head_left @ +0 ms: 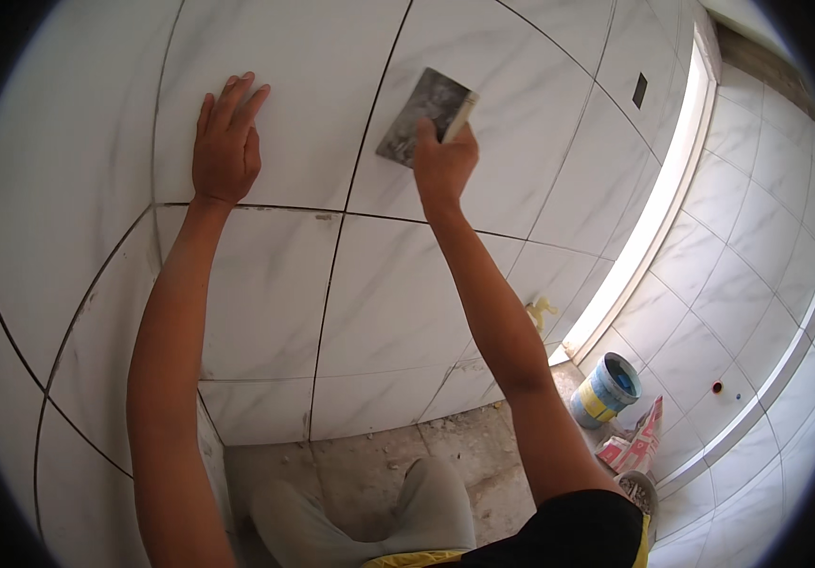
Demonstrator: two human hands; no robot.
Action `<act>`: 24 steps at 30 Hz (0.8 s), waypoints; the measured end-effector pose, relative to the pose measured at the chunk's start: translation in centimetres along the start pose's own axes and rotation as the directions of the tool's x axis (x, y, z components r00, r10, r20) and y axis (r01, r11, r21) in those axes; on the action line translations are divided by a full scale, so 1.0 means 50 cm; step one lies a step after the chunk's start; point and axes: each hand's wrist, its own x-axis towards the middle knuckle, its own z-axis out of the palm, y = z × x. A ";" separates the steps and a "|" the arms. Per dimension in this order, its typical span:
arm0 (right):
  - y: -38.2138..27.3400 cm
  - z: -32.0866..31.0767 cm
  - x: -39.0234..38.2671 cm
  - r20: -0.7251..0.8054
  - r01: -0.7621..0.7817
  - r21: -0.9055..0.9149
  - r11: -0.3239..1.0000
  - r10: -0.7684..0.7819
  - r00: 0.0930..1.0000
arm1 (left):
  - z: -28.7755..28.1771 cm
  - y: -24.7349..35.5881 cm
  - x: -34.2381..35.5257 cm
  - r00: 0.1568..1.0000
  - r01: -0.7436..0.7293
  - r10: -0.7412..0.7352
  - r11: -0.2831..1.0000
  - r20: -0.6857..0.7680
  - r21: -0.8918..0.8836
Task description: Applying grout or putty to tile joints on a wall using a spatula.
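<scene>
My left hand (225,142) is pressed on a white marbled wall tile (265,142), fingers extended, just above a dark horizontal joint near the inside corner. My right hand (445,168) grips a flat float (412,118) with a grey, smudged rectangular face and a pale handle, held at the tile to the right of a dark vertical joint. A yellowish fitting (540,312) on the lower wall is partly behind my right forearm.
A blue bucket (620,379) with a yellow band stands at lower right beside a red-and-white bag (639,440) and a partly hidden container (639,488). A bright narrow opening (644,227) runs along the right. The floor (284,459) is dusty with small debris around my legs.
</scene>
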 end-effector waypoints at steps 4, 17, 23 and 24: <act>0.013 0.017 -0.055 0.163 0.185 -0.248 0.951 -0.147 0.976 | -0.006 -0.007 -0.010 1.000 -0.023 0.023 0.999 0.000 0.047; -0.003 0.011 -0.027 -0.054 0.012 0.131 0.991 -0.005 0.999 | -0.018 -0.010 -0.016 1.000 -0.012 0.012 0.998 0.010 0.058; -0.081 0.058 0.202 0.112 0.181 -0.117 0.976 -0.168 0.979 | -0.011 0.011 -0.007 0.999 0.036 -0.037 0.999 -0.030 -0.033; -0.103 0.073 0.206 0.086 0.131 -0.122 0.984 -0.121 0.989 | -0.010 0.011 -0.010 0.998 0.049 -0.051 0.998 -0.045 -0.035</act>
